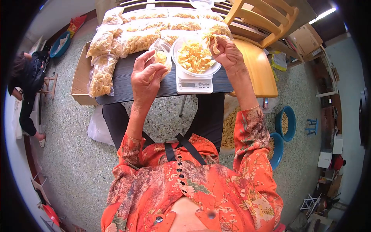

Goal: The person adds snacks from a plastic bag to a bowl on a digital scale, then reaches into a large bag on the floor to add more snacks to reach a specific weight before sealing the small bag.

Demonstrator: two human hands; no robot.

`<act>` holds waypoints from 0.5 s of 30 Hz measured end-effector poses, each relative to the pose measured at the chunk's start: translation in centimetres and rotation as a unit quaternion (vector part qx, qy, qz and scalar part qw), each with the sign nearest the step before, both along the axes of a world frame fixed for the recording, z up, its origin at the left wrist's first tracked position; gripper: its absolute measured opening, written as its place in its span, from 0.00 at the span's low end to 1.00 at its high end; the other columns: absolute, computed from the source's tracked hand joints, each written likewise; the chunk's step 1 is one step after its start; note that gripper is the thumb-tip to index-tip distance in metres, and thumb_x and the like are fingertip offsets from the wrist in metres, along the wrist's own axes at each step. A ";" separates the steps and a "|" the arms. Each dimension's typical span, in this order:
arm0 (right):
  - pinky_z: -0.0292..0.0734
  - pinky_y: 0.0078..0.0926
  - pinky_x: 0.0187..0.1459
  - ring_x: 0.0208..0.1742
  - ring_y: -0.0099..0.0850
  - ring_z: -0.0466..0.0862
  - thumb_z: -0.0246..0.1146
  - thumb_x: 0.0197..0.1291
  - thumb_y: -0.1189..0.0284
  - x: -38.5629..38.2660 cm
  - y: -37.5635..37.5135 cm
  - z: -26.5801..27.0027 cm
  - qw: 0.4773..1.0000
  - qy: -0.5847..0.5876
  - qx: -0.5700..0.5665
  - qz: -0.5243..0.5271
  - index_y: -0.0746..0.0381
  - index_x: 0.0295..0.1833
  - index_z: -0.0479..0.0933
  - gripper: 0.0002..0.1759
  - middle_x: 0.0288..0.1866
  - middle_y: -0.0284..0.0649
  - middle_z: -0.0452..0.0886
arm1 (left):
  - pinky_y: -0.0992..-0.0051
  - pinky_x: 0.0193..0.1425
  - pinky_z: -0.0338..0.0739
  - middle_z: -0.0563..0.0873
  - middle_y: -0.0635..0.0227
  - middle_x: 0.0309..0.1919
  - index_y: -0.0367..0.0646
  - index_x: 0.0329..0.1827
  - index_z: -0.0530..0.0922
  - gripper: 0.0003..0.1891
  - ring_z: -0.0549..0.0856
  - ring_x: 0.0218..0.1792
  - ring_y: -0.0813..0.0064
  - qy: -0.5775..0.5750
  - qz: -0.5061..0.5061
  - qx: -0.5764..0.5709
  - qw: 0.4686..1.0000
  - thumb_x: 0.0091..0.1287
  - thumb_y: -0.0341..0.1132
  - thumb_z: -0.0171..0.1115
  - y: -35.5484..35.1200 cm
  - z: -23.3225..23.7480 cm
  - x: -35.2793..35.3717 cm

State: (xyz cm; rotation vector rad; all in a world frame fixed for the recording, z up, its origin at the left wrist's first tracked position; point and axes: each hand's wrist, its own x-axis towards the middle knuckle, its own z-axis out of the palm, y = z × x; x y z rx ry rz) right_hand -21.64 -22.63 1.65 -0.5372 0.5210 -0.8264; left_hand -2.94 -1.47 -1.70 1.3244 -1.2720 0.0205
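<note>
Gripping clear bag (164, 62) with left hand (145, 77), just left of bowl (175, 49) | pinching yellowish pieces (215, 43) with right hand (231, 56) at bowl's right rim | with bowl on scale (194, 84) near worktop's (143, 83) near edge, packed bags (140, 41) toward far edge

Glossy plastic scale (194, 84); dark tabletop (131, 83) (wood-look, matt).
</note>
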 end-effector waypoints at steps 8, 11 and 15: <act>0.86 0.21 0.37 0.33 0.23 0.85 0.66 0.66 0.78 7.3 6.2 1.2 0.984 0.027 -0.175 -0.016 0.66 0.49 0.81 0.08 0.37 0.36 0.86 | 0.67 0.63 0.81 0.79 0.54 0.61 0.41 0.38 0.88 0.09 0.84 0.60 0.60 0.000 -0.007 0.003 1.000 0.56 0.23 0.76 0.1 0.2 0.1; 0.87 0.21 0.39 0.33 0.23 0.86 0.69 0.66 0.75 10.0 8.5 0.0 0.956 0.076 -0.281 -0.021 0.67 0.45 0.83 0.07 0.37 0.37 0.87 | 0.66 0.66 0.80 0.78 0.52 0.62 0.40 0.39 0.88 0.08 0.83 0.62 0.59 0.011 -0.015 -0.009 1.000 0.56 0.22 0.75 0.5 0.2 0.1; 0.83 0.24 0.36 0.32 0.24 0.87 0.67 0.64 0.75 9.9 9.5 -0.2 0.824 0.255 -0.505 0.024 0.68 0.43 0.85 0.07 0.32 0.38 0.88 | 0.65 0.70 0.76 0.80 0.55 0.62 0.40 0.41 0.89 0.10 0.80 0.65 0.61 0.035 -0.005 -0.010 0.999 0.57 0.22 0.75 1.2 -0.1 0.6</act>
